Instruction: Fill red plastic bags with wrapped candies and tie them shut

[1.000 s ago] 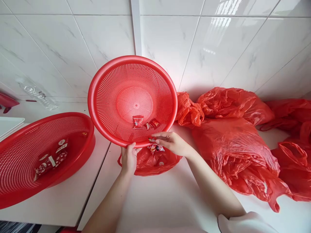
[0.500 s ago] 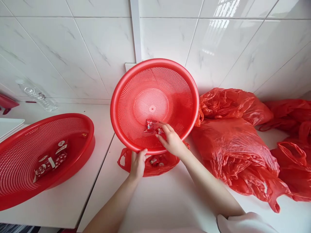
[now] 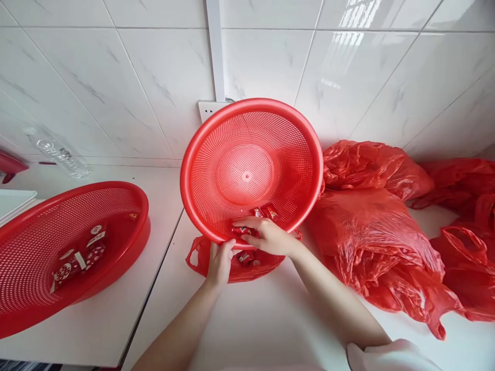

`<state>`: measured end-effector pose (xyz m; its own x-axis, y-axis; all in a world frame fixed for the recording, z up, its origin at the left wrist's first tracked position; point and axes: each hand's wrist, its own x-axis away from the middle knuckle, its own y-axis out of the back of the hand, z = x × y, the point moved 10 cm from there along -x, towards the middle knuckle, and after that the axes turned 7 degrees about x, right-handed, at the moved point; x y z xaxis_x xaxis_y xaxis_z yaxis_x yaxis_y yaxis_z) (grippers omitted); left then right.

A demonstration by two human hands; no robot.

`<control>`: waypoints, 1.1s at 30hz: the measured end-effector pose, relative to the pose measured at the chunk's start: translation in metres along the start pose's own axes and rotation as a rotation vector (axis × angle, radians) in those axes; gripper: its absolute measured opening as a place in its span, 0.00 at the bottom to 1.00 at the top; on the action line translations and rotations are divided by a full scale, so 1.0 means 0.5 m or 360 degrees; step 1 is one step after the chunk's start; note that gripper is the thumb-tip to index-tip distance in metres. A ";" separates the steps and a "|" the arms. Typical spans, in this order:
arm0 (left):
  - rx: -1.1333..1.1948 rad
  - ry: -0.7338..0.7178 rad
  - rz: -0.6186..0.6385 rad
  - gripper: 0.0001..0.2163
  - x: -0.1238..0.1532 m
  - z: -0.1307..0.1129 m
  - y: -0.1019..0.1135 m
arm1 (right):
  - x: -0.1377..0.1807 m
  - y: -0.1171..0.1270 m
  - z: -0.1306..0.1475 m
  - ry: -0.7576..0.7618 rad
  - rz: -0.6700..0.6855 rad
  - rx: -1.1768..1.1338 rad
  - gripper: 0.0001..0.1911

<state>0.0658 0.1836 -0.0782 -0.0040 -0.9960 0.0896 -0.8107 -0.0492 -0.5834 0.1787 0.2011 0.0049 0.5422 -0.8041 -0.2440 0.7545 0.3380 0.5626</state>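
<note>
A red mesh plastic basket (image 3: 251,105) is tilted with its mouth towards me. My left hand (image 3: 220,263) grips its near rim, thumb on top. Inside the basket's lower side, my right hand (image 3: 266,234) curls its fingers and thumb about a small shiny red packet (image 3: 240,230); the hand covers part of it. More red packets (image 3: 269,211) lie just beyond the fingers, against the basket wall. Below the near rim, a red plastic bag (image 3: 199,257) sits open with several similar packets (image 3: 245,257) in it.
Another red basket (image 3: 133,190), holding several red-and-white packets (image 3: 79,260), stands left on the white table (image 3: 112,319). Full red plastic bags (image 3: 379,232) crowd the right side. A clear bottle (image 3: 58,154) lies by the tiled wall, where a socket (image 3: 209,109) sits behind the basket.
My right hand has moved down and left towards the near rim, closing about a packet. The basket has shifted slightly right and down, uncovering the socket. My left hand stays on the rim.
</note>
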 end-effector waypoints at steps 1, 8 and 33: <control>0.0023 -0.0017 0.0003 0.21 -0.003 -0.007 -0.001 | -0.001 0.008 -0.017 -0.0099 -0.0065 -0.0186 0.20; 0.0052 -0.0156 -0.0096 0.19 -0.022 -0.050 0.018 | 0.004 0.037 -0.072 -0.0430 -0.0412 -0.1622 0.17; 0.0014 -0.0244 -0.0196 0.20 -0.033 -0.079 0.041 | 0.035 0.000 -0.033 -0.0486 0.0291 -0.0619 0.18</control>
<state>0.0261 0.2020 -0.0596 0.1848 -0.9821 0.0370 -0.7944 -0.1714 -0.5827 0.1945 0.1952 -0.0123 0.5892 -0.8012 0.1045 0.7706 0.5962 0.2254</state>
